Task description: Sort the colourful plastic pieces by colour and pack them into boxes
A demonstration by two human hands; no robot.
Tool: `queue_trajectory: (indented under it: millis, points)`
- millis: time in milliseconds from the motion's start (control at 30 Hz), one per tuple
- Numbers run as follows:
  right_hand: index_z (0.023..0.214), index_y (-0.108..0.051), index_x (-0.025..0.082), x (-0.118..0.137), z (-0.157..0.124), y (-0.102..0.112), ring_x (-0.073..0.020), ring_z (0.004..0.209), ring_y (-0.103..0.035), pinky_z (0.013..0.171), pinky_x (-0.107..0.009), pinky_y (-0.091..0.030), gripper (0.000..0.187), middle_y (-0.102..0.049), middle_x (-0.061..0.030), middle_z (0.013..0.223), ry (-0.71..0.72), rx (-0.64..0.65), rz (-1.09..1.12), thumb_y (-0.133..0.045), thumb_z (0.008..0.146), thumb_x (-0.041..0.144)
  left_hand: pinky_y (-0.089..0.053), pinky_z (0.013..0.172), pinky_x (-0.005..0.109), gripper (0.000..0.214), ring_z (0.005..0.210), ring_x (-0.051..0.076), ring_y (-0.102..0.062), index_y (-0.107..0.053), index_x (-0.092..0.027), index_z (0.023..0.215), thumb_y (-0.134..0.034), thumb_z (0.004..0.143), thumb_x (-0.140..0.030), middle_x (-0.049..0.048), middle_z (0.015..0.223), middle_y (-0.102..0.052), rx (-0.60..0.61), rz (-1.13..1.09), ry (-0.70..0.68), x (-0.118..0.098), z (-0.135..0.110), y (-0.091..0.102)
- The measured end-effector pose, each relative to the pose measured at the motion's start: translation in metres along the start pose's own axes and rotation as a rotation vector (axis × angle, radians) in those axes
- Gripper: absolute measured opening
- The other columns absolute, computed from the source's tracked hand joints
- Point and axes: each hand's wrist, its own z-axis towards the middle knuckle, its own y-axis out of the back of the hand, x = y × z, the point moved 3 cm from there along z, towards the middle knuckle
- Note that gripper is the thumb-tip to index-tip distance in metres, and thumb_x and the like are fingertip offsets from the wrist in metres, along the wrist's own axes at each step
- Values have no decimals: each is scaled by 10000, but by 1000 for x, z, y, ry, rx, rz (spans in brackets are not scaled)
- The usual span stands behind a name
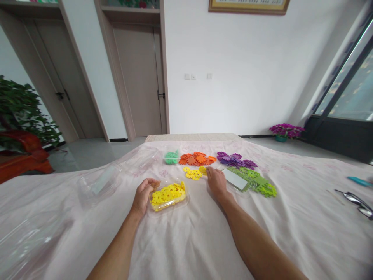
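My left hand (142, 196) grips the left end of a clear plastic box (186, 201), its fingers curled over the rim. Yellow gear-shaped plastic pieces (168, 195) fill much of that box. Beyond it lie several loose yellow pieces (193, 174) on the cloth. My right hand (217, 182) reaches to their right end, with its fingertips closed on a yellow piece (203, 170); part of that piece is hidden by the fingers. Just right of this hand, a clear lid with a white label (236, 179) lies over green pieces (262, 182).
Orange pieces (198, 158), purple pieces (236, 160) and a small box of teal-green pieces (171, 157) sit farther back. Clear empty boxes (100, 182) lie at left on the pinkish tablecloth (180, 249). Glasses (357, 202) and a teal object (359, 181) rest at far right.
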Motion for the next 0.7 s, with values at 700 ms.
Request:
queue_trajectory:
  millis: [700]
  points:
    - [1444,-427,168,29,-14,-20,-268,1338,-376,1087,-396,-299,513,-470,-102,1466,132,141,30,-436,954,319,-436,854,319,245,917,215,-654,-606,-181,860,-604,619,-224,36,869,-726,5,-3,3,1,1,1]
